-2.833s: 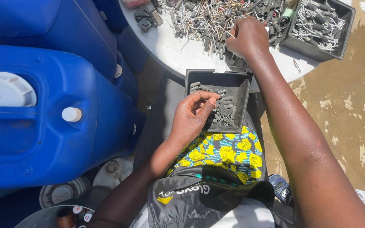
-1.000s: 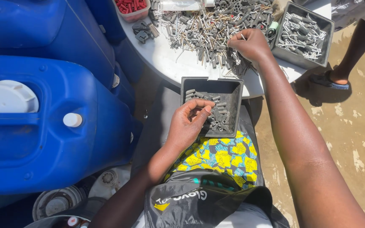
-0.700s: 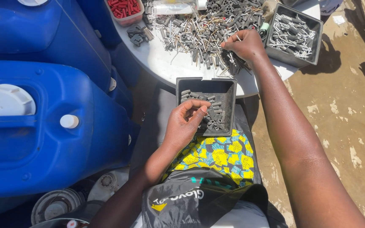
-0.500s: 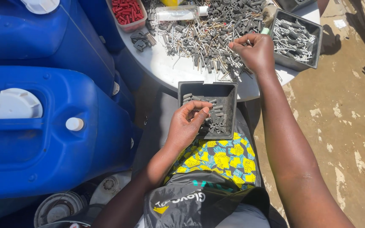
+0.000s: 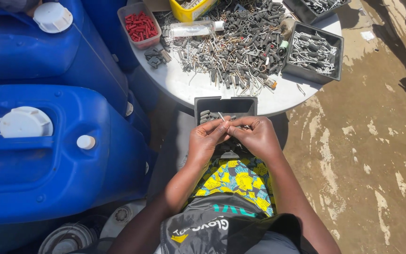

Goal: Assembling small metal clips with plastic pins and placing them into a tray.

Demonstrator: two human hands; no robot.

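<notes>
My left hand and my right hand meet over a small dark tray that rests on my lap. Their fingertips pinch a thin metal pin and a small grey sleeve between them. Several grey sleeves lie inside the tray. Ahead, a round white table carries a heap of grey sleeves and metal pins.
Two big blue jerrycans with white caps stand at my left. On the table sit a tub of red plugs, a yellow box, a clear bottle and a dark tray of pins. Bare concrete floor lies at right.
My right hand has come back from the heap on the table and joined my left hand over the lap tray. The view has shifted down.
</notes>
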